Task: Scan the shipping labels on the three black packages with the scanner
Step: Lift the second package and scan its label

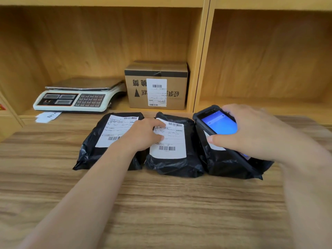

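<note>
Black plastic, three bags of it, is laid in a row on the wooden table (161, 203): the left package (93, 146), the middle package (172, 159) touching it, and the right package (231, 164) pressed up against that one. White shipping labels face up on all three, though the right package's label (216, 145) is mostly covered. The scanner (215, 124), its screen lit blue, is held tilted over the right package by the right hand (255, 133), fingers wrapped round its far edge and the thumb (217, 140) pressed along the near side. The middle label (169, 139) is pinned flat by the left hand (143, 135), fingers loosely together, fingertips resting on the paper. The step in hand is judged to be the scan of the right package. For a clean read, the scanner's head should be aimed squarely at a barcode, the wrinkled plastic smoothed, and the device kept steady; the left hand would be better moved across to flatten that label. Behind, on the shelf (251, 108), a weighing scale (79, 96) and a cardboard box (156, 87) are left untouched.
</note>
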`<state>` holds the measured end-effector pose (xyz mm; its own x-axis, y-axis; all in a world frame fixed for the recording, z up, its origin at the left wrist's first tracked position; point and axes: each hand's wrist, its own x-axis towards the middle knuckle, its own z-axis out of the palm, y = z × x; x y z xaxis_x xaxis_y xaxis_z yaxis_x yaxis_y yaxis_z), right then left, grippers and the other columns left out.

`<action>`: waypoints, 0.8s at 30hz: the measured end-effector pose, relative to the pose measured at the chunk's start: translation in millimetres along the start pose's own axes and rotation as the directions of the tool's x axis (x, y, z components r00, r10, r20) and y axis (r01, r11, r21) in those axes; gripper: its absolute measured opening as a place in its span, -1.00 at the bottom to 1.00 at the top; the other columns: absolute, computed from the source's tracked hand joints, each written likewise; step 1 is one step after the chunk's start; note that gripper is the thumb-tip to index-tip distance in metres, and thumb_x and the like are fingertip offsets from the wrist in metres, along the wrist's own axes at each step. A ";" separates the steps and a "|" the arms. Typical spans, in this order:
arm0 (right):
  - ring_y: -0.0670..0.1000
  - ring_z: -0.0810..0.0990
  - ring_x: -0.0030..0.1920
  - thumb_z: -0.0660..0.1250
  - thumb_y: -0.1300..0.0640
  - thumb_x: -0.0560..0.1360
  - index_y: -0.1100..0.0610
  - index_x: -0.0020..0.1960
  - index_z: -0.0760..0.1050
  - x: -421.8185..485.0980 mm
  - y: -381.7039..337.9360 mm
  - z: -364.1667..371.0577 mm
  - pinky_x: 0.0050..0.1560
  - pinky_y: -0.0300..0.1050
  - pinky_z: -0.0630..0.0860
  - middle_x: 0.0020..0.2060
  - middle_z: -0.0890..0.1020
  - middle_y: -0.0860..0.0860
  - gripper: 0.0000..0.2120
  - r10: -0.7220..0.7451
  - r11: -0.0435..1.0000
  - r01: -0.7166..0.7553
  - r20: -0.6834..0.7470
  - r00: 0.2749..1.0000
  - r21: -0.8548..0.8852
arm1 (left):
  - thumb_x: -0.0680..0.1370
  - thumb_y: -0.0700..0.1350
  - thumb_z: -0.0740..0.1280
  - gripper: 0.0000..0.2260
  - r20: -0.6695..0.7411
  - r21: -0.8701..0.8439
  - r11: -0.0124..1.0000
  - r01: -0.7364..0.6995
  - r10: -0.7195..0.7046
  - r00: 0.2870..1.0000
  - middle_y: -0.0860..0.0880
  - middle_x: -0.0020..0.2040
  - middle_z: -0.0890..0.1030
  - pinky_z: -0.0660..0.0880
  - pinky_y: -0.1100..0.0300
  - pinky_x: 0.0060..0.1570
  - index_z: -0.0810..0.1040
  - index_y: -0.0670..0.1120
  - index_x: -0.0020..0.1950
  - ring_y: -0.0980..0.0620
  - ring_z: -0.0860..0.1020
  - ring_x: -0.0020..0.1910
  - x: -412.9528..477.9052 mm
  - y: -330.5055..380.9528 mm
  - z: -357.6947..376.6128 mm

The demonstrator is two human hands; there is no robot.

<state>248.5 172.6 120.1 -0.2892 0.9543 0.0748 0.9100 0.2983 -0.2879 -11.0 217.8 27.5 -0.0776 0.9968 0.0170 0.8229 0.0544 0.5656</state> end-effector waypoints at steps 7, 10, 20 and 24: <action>0.10 0.64 0.10 0.41 -0.35 0.32 0.05 0.34 0.44 -4.5 -6.2 1.2 0.14 0.08 0.55 0.22 0.60 0.02 -0.27 0.051 0.997 -0.046 0.073 0.996 -0.062 | 0.44 -0.19 0.57 -0.62 0.060 -0.298 0.954 0.047 -0.030 0.998 0.02 0.21 0.62 0.40 0.03 0.38 0.70 0.11 0.21 -0.06 0.54 0.28 6.2 -14.6 -3.6; 0.09 0.60 0.13 0.40 -0.36 0.30 0.04 0.33 0.45 -4.3 -7.5 1.5 0.15 0.07 0.53 0.21 0.59 0.02 -0.27 0.047 0.997 -0.042 0.078 0.996 -0.065 | 0.47 -0.23 0.54 -0.67 0.078 -0.338 0.939 0.066 -0.043 0.996 0.05 0.09 0.60 0.44 0.13 0.26 0.72 0.06 0.19 -0.03 0.55 0.19 4.9 -14.1 -6.1; 0.10 0.50 0.26 0.39 -0.36 0.31 0.04 0.35 0.44 -4.6 -6.1 1.7 0.21 0.04 0.46 0.28 0.55 0.01 -0.26 0.022 0.998 -0.019 0.060 0.998 -0.052 | 0.51 -0.26 0.49 -0.65 -0.030 -0.402 0.914 0.044 -0.061 0.998 0.03 0.28 0.63 0.51 0.07 0.30 0.69 0.02 0.25 -0.01 0.60 0.20 -0.6 -11.7 -12.4; 0.09 0.52 0.23 0.41 -0.34 0.32 0.02 0.33 0.45 -4.4 -8.1 0.8 0.16 0.04 0.47 0.24 0.57 0.00 -0.30 0.018 0.999 -0.017 0.040 0.999 -0.032 | 0.53 -0.24 0.47 -0.64 -0.075 -0.420 0.908 0.001 -0.036 0.997 0.09 0.29 0.60 0.52 0.06 0.28 0.67 0.05 0.29 0.04 0.56 0.25 -4.8 -9.9 -21.4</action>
<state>242.2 166.0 121.2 -0.2841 0.9583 0.0317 0.9239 0.2825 -0.2582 -30.9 211.3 39.5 -0.1488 0.9871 0.0584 0.5103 0.0261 0.8596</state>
